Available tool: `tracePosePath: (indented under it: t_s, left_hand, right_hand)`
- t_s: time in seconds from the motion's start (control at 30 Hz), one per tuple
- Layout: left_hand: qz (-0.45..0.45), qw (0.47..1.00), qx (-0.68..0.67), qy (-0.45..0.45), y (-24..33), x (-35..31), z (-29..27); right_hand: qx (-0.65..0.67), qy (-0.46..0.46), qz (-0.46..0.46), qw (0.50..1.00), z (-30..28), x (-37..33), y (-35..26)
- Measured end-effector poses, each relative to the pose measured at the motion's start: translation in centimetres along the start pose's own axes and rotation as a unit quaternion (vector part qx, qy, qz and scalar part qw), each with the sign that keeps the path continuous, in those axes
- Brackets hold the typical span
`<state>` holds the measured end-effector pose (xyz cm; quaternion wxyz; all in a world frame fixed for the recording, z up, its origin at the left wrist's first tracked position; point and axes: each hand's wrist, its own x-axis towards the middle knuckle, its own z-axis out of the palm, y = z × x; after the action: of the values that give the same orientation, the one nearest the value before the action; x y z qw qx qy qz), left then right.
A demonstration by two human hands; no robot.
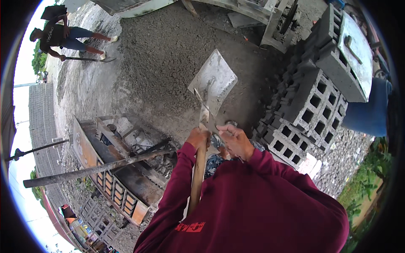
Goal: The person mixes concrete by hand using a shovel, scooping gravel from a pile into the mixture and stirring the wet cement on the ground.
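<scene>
A shovel (216,78) with a pale, worn metal blade points away from me, its wooden shaft running back toward my body. My left hand (198,138) is wrapped round the shaft just below the blade's socket. Close beside it, my right hand (237,142) is closed on a thin, narrow scraping strip (204,101), which slants up across the lower part of the blade. The strip's exact kind is unclear, and its lower end is partly hidden by my fingers. Grey residue marks the blade.
Wet grey mix (156,55) spreads over the ground ahead. Hollow concrete blocks (314,111) are stacked at right, a metal sheet (356,55) on top. At left stands a block-moulding machine (114,181) with a long bar (97,169). Another person (63,36) holds a long-handled tool.
</scene>
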<state>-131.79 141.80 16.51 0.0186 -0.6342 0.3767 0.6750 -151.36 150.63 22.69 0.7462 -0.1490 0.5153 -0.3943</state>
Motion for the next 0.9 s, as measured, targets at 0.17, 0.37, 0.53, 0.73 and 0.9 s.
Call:
tracePosePath:
  t_s: [0.17,0.37,0.53,0.73,0.9]
  left_hand:
    - [0.043,0.996,0.069,-0.021,3.1,-0.9,4.0]
    - [0.077,0.979,-0.1,-0.161,-0.8,0.3,4.7]
    - [0.01,0.993,-0.075,-0.093,2.0,-0.7,4.3]
    - [0.004,0.998,0.001,-0.067,2.1,-0.5,5.8]
    - [0.003,0.997,-0.033,-0.073,1.7,-0.6,4.3]
  right_hand:
    - [0.064,-0.058,0.075,0.994,-0.2,0.7,-0.1]
    - [-0.032,-0.019,-0.136,0.99,-0.4,-4.3,-3.0]
    - [-0.019,0.058,-0.044,0.997,-5.3,-7.4,-1.4]
    - [0.037,0.052,-0.03,0.998,-2.6,-3.5,0.0]
    - [0.075,0.027,-0.041,0.996,-1.6,-0.6,2.6]
